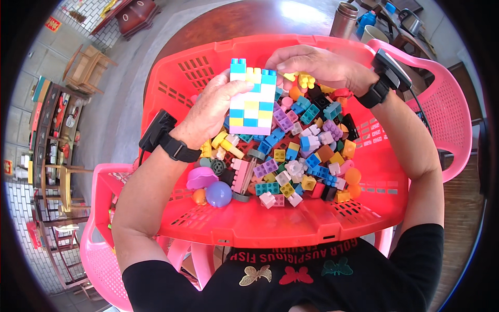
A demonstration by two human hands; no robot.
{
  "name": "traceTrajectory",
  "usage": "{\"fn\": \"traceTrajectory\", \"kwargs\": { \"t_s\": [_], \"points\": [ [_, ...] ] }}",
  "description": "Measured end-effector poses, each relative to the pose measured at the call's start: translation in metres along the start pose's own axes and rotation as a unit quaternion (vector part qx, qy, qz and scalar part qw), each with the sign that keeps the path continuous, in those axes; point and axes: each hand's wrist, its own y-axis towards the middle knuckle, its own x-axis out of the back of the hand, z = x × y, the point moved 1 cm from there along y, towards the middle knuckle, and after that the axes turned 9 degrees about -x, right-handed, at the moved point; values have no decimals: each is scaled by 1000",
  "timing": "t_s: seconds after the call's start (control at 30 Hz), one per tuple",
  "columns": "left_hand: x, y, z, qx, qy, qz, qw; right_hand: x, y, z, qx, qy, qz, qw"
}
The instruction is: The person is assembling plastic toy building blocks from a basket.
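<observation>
Red plastic rings the loose blocks before me, and if noon is the far side of this basket (249,221), my left hand (208,114) sits at ten o'clock, closed around a block panel (251,106) that stands near eleven, above the pile. My left thumb lies flat across its front, pressing on the white blocks, while the other fingers of that hand go behind it, mostly out of sight; I cannot tell how far apart they are there. Studs rise along the panel's top, white, blue and yellow blocks fill its face, and a lavender strip runs along its foot. My right hand (312,63) hangs at one o'clock, back upward, its fingers bent over and lying close together, their tips just beside the panel's upper right edge; I cannot tell whether they touch it. Some yellow blocks (306,81) show just under those fingers, and whether they are pinched or merely lie below is hidden from me. At eight o'clock rest a blue ball (219,194) and a purple dome-shaped piece (201,178), touching; near four o'clock, an orange ball (353,176). Black bands (375,94) circle both my wrists.
</observation>
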Motion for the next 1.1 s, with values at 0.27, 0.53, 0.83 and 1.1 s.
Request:
{"fn": "traceTrajectory", "kwargs": {
  "t_s": [0.27, 0.53, 0.83, 1.1],
  "points": [
    [-1, 0, 0, -9, -1, -27, 1000, -8, -3, 2, -22, -9, -55, 998],
    [16, 7, -16, -100, 15, -100, 990, -4, 0, -4, -100, -270, -62, 956],
    [19, 6, -24, -142, 19, -119, 983, -2, 15, -44, -5, -539, -133, 832],
    [12, 1, -17, -136, 37, -81, 987, -27, 24, -55, -84, -619, -192, 757]
  ]
}}
